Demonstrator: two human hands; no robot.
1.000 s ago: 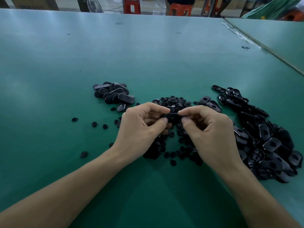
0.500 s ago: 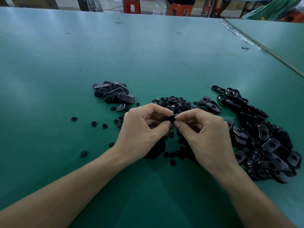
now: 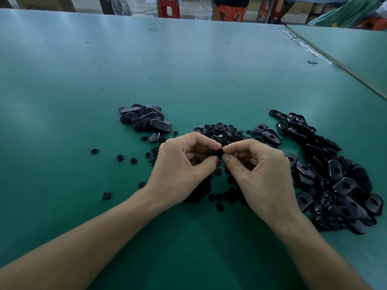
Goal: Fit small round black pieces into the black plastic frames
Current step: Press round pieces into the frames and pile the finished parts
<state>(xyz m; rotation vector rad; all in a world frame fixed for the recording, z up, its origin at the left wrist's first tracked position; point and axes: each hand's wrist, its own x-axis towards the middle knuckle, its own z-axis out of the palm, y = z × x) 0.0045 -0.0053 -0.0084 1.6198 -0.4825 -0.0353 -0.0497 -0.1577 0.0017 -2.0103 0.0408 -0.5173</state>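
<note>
The left hand (image 3: 184, 164) and right hand (image 3: 261, 174) both pinch 1 small black frame (image 3: 216, 153) between them, above the pile of round pieces (image 3: 222, 132) on the tabletop (image 3: 188, 70). Best press squarely, thumbs backing it, so nothing pops loose.

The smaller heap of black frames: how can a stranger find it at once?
On the green table, look just beyond the left hand, to its left. The smaller heap of black frames lies there. Unlike the big heap on the right, its pieces mostly show smooth, closed faces.
</note>
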